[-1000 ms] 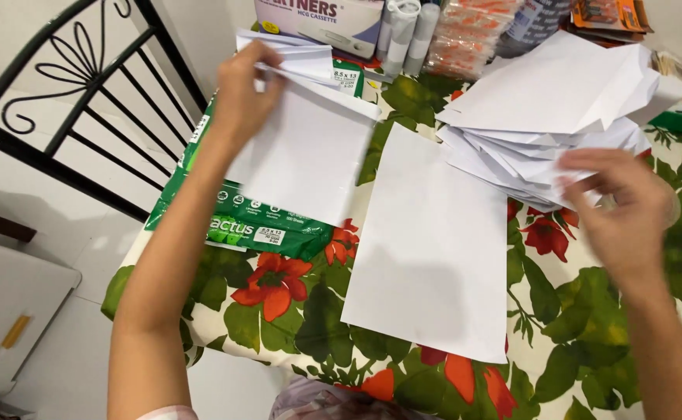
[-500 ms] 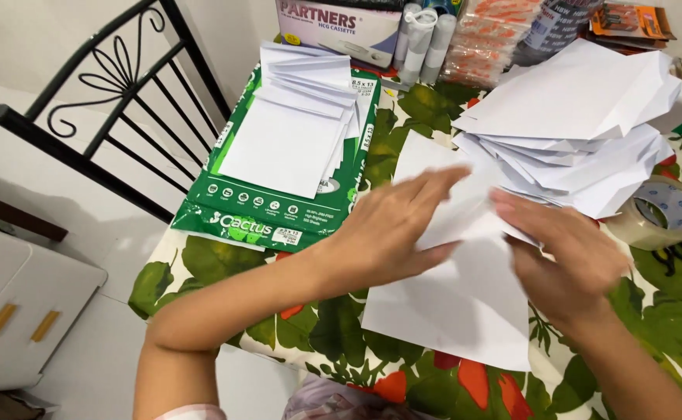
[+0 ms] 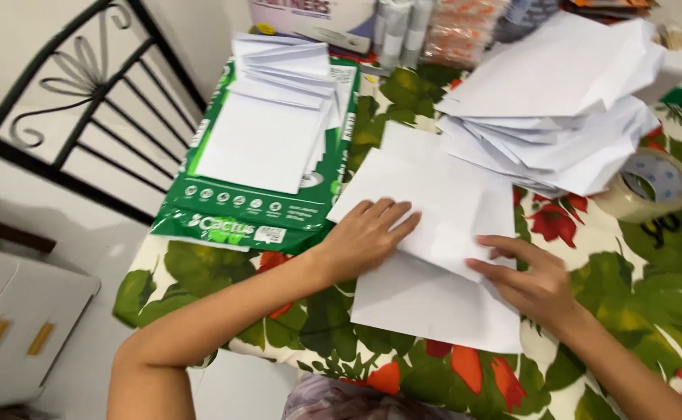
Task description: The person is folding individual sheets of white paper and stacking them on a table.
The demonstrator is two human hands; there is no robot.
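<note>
A white folded sheet [image 3: 426, 202] lies slanted on top of a flat white sheet [image 3: 434, 307] on the flowered tablecloth [image 3: 636, 311]. My left hand [image 3: 368, 236] lies flat, its fingers pressing the folded sheet's lower left edge. On the lower right edge my right hand [image 3: 529, 278] presses with spread fingers. A fanned pile of folded white papers [image 3: 267, 117] rests on a green paper ream pack [image 3: 232, 214] at the left. A big loose heap of white folded papers [image 3: 559, 109] sits at the back right.
A roll of clear tape [image 3: 646, 185] lies at the right beside the heap. Boxes, white tubes and orange packets [image 3: 403, 27] line the back edge. A black metal chair back [image 3: 68, 101] stands left of the table, above a white floor.
My left hand left the pile on the green pack and came to the centre. Both hands brought a folded sheet down onto the flat sheet and now press it.
</note>
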